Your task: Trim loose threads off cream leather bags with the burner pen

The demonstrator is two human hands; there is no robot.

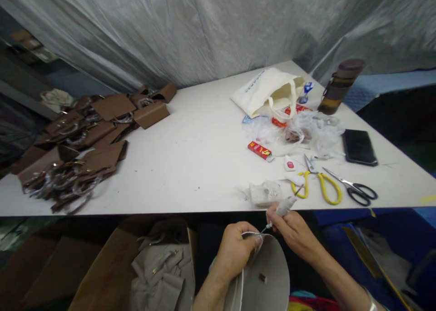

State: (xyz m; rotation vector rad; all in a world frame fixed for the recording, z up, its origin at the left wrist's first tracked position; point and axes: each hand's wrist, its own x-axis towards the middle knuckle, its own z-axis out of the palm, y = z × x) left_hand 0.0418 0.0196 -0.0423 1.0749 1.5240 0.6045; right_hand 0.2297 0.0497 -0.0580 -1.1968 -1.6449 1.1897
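My left hand (235,249) is closed, pinching the upper edge of a light grey bag piece (269,265) between thumb and fingers. The piece hangs below the table's front edge, curved open, with a small metal fitting on its inner face. In my right hand (288,227) is an awl-like tool (284,207) with a pale, wrapped-looking handle. Its thin metal tip meets the edge of the piece right beside my left thumb. A second thin dark spike points up from the handle's other end. The exact shape of the tip is hidden at the edge.
On the white table (190,156) lie a pale block (265,193), yellow-handled scissors (329,188), black-handled scissors (361,193), a phone (359,146), a bottle (340,87) and a cloth bag (254,95). Brown bags (112,106) are heaped at left. Below stands a carton (105,265) of grey pieces.
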